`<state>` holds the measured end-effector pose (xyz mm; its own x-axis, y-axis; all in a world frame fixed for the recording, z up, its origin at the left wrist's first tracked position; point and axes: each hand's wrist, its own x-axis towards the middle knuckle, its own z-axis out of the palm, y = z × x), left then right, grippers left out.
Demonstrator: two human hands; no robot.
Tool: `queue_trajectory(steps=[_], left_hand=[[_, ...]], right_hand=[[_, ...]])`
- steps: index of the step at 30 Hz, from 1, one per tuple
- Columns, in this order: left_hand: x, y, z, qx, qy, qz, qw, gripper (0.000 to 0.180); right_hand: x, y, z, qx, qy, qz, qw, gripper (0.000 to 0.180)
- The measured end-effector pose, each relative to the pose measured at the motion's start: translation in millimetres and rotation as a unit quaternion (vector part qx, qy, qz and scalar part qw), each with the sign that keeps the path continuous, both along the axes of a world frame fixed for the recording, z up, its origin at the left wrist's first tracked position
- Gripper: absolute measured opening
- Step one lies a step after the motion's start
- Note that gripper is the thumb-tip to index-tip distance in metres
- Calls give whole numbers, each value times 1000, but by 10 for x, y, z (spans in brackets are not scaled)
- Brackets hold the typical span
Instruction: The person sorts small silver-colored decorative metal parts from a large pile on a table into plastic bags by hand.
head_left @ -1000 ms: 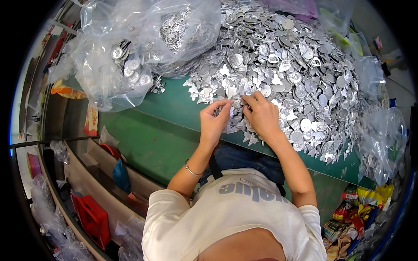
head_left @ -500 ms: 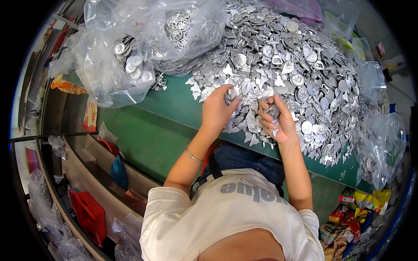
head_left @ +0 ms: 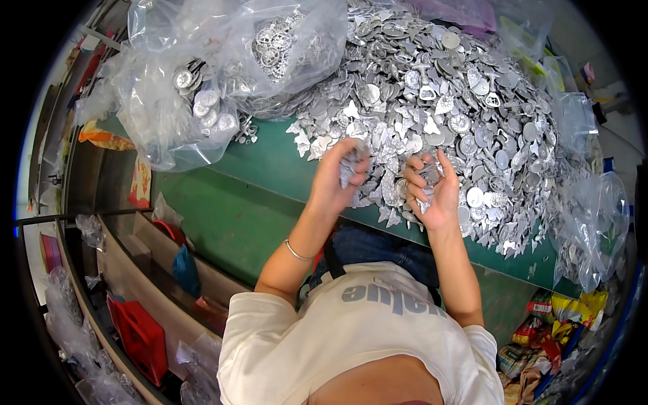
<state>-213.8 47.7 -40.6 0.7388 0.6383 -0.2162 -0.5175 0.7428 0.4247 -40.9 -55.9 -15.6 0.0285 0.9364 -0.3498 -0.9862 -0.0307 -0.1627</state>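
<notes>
Inside curled left fingers (head_left: 364,166), metal pieces (head_left: 347,170) are clamped; right fingers (head_left: 413,179) cup another piece (head_left: 424,204).

Gotta be a workshop: huge heap of silvery metal pieces (head_left: 496,111) around the right hand (head_left: 435,196), stuffed clear plastic bags (head_left: 152,125) beyond the left hand (head_left: 335,179).

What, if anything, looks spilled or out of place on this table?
A few small metal pieces lie loose on the green table beside a clear plastic bag, apart from the big metal heap; they may have spilled. Nothing else stands out.
</notes>
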Motion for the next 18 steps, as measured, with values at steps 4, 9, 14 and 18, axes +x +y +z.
queue_trajectory(steps=[4, 9, 14, 18], left_hand=[[295, -482, 224, -151, 45, -5, 988, 18], [608, -830, 219, -100, -7, 113, 988, 26], [747, -957, 224, -15, 25, 165, 986, 28], [843, -981, 213, 66, 74, 177, 979, 29]], right_hand=[[-112, -21, 126, -45, -117, -115, 985, 29], [-371, -3, 127, -21, -331, -285, 899, 16], [-352, -68, -25, 26, -591, -321, 740, 7], [-309, -122, -15, 46, -726, -295, 620, 14]])
